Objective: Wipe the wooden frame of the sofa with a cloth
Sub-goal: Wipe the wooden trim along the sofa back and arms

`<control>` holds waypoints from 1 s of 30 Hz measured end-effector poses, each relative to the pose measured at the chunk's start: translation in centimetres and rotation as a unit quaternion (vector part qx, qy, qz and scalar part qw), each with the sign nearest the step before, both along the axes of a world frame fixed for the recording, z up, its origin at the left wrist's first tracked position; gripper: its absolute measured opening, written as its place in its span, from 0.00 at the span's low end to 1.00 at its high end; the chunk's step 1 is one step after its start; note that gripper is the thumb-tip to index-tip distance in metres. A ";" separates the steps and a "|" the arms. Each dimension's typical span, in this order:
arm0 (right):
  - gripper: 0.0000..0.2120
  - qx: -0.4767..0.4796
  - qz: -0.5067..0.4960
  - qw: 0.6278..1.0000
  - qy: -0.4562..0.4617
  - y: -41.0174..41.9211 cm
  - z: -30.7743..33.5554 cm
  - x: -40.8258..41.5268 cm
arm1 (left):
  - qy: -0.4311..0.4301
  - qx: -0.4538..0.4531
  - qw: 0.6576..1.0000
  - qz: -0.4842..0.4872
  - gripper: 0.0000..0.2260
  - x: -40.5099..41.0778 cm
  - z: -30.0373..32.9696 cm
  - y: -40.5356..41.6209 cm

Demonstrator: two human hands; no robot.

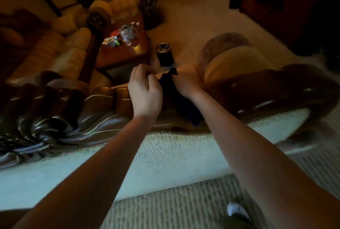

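Observation:
I look down over the back of a sofa whose carved, glossy dark wooden frame (pixel 77 116) runs across the view from left to right. A dark cloth (pixel 181 103) hangs between my hands over the frame's top rail. My left hand (pixel 144 90) pinches the cloth's upper edge with curled fingers. My right hand (pixel 184 83) grips the cloth from the right side, its fingers mostly hidden behind the fabric. Both forearms reach in from the bottom of the view.
Behind the frame's rail are pale sofa cushions (pixel 235 63). A wooden side table (pixel 128 52) with small items stands beyond, a dark cylindrical bin (pixel 164 54) beside it. Another cushioned sofa (pixel 60 52) sits left. The sofa's pale fabric back (pixel 165 155) and carpet lie below.

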State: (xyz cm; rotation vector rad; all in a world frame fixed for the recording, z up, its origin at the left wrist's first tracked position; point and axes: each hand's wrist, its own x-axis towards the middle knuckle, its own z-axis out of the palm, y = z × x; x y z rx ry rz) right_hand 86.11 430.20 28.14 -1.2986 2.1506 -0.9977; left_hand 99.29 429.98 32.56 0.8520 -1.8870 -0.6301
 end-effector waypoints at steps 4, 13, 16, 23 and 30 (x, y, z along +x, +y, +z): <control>0.11 -0.199 0.026 0.978 -0.059 3.4 -1.1 3.1 | -0.036 -0.057 0.997 0.027 0.07 -0.1 -0.3 0.8; 0.14 -0.039 0.197 0.978 0.054 -2.3 2.3 3.6 | 0.055 0.014 0.985 0.165 0.08 1.1 1.4 1.3; 0.16 0.026 0.146 0.989 0.005 -2.6 2.0 2.1 | 0.044 0.014 0.981 0.189 0.09 3.0 1.8 1.8; 0.23 -0.103 0.041 0.965 0.237 4.6 1.2 9.3 | 0.065 0.001 0.976 0.210 0.09 6.1 2.6 1.1; 0.16 0.051 0.105 0.982 0.152 -3.3 4.3 8.0 | 0.047 -0.006 0.986 0.161 0.09 6.6 3.2 0.2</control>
